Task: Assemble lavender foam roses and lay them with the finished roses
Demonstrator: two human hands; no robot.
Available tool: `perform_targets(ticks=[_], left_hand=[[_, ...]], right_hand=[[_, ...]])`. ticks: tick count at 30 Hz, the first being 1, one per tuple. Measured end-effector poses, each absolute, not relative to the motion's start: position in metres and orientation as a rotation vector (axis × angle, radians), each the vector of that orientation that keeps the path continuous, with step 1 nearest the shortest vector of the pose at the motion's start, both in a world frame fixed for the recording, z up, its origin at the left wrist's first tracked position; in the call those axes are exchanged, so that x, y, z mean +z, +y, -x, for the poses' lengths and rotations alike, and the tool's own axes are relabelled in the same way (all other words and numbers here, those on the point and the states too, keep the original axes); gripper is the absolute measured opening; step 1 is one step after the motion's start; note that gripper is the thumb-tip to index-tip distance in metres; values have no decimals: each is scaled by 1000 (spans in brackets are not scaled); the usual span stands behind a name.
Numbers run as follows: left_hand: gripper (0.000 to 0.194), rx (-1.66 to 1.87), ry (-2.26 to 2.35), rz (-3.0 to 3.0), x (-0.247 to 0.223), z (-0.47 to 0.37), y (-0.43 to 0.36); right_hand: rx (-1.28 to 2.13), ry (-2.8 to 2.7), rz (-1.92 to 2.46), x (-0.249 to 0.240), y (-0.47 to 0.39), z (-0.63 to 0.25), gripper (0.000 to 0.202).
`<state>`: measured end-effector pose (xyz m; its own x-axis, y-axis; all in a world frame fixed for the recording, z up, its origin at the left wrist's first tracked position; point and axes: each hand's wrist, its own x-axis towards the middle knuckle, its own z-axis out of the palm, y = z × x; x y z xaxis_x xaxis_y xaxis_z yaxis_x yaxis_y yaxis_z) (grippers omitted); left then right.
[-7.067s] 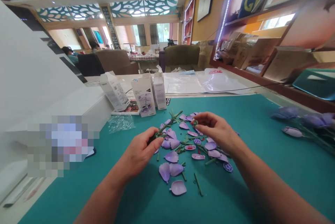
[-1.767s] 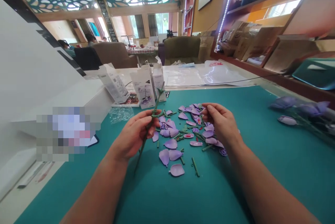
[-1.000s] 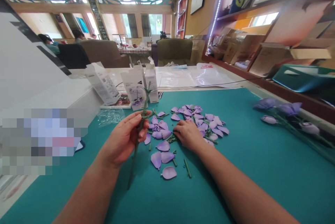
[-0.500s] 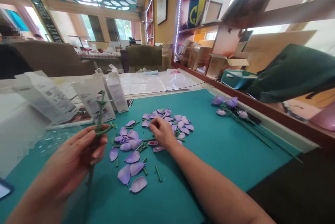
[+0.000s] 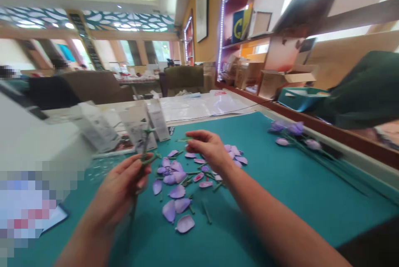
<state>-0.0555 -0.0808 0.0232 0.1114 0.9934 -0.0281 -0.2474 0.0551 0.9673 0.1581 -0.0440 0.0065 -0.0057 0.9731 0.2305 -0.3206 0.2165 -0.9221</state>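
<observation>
My left hand (image 5: pixel 123 186) is closed round an upright green flower stem (image 5: pixel 145 144), with a spiky top above my fingers and a short green side branch pointing right. My right hand (image 5: pixel 210 150) pinches a small thin green piece (image 5: pixel 181 139) between thumb and fingertips, above the loose parts. It looks like a leaf or sepal, but blur hides its exact shape. Below lie purple petals (image 5: pixel 177 192) and short green stem pieces (image 5: pixel 206 212), scattered on a teal mat (image 5: pixel 249 217).
Purple flowers on long stems (image 5: pixel 295 128) lie at the mat's right side. White cartons (image 5: pixel 157 119) stand at the back left beside clear plastic packaging (image 5: pixel 104 167). A teal box (image 5: pixel 301 98) and a dark green bag (image 5: pixel 368 92) sit on the right ledge. People are seated far left.
My right hand has risen from the petal pile with a small green piece in its fingers. My left hand still holds the stem. The camera view has turned left and tilted up slightly.
</observation>
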Motion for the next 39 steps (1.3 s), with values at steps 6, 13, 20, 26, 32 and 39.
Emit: perform_targets(ticks=[6, 13, 20, 26, 32, 39], left_hand=[[43, 1258, 985, -1108, 13, 57, -78], [43, 1247, 1017, -1203, 8, 57, -83], [43, 1246, 1076, -1406, 10, 57, -87], [34, 1290, 1228, -1638, 14, 54, -92], [28, 1310, 1316, -1902, 13, 54, -95], [26, 1289, 1302, -2015, 13, 53, -95]], right_hand=[[768, -1329, 806, 45, -65, -156, 12], [515, -1646, 829, 38, -82, -137, 7], [284, -1797, 818, 28, -83, -128, 5], [292, -1777, 849, 20, -81, -123, 6], [341, -1738, 873, 16, -81, -120, 8], [355, -1717, 819, 15, -81, -118, 6]])
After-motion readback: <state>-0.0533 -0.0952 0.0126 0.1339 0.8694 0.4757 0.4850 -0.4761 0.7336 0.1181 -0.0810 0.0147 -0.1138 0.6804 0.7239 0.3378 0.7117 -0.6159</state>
